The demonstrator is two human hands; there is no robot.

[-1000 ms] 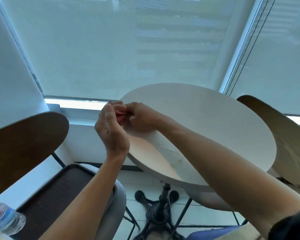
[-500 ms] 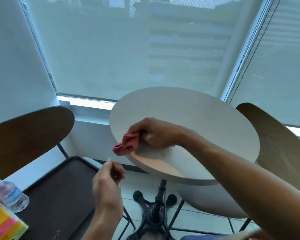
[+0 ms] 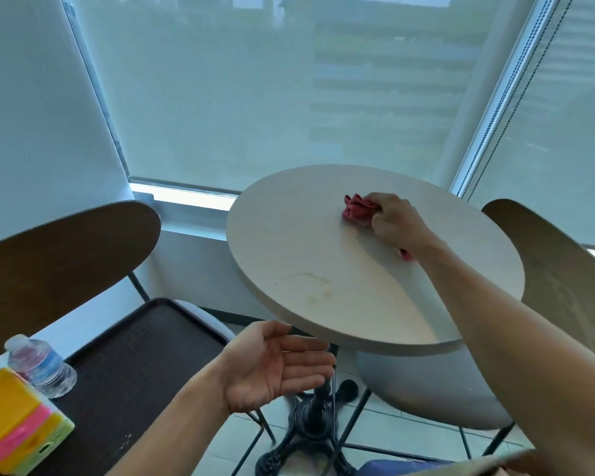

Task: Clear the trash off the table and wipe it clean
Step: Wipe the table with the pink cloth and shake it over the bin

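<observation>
A round pale table [image 3: 310,242] stands in front of the window, with a faint brownish stain [image 3: 310,283] near its front left. My right hand [image 3: 395,223] grips a crumpled red cloth [image 3: 356,210] and holds it against the far middle of the tabletop. A bit of the cloth shows below my wrist. My left hand [image 3: 272,365] hovers palm up, fingers relaxed and holding nothing, just below the table's near edge.
A dark tray [image 3: 134,365] lies on the left chair's seat, carrying a plastic water bottle [image 3: 40,365] and a yellow-pink box [image 3: 14,424]. Wooden chair backs stand at left [image 3: 59,262] and right [image 3: 557,286]. The black table base [image 3: 310,427] rests on tiled floor.
My right hand has carried the red cloth from the table's near left edge to its far middle. My left hand let go of the cloth, dropped below the edge and opened palm up.
</observation>
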